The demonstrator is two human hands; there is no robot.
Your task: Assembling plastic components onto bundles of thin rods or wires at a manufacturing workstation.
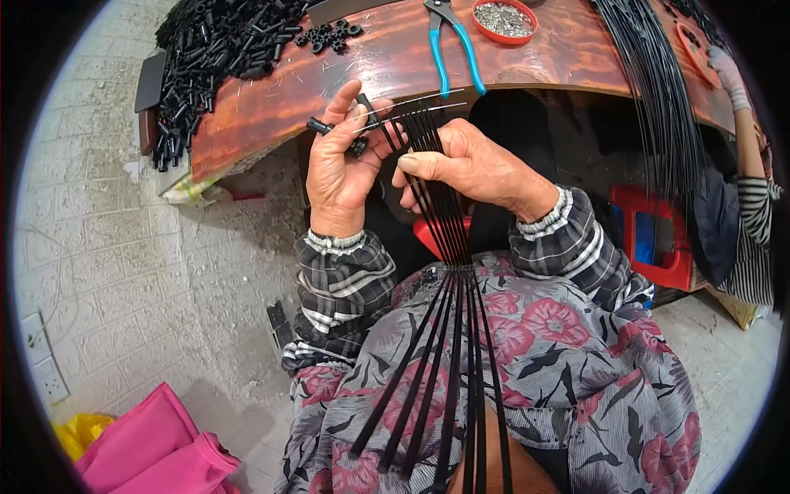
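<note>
1. The left hand [336, 169] is raised palm-up below the table edge, its fingers curled around small black plastic tubes [322, 127] and pinching the thin metal tips of the black ribs [444, 202].
2. The right hand [469, 165] is just beside it, its fingers closed narrowly on the same bundle of ribs.
3. The ribs run from the hands down across the person's flowered lap, fanning apart below.
4. On the reddish wooden table [395, 62] lie a heap of black tubes [214, 49], blue-handled pliers [451, 41] and a red dish of metal bits [504, 20].
5. Another person's striped sleeve [753, 239] shows at the right.
</note>
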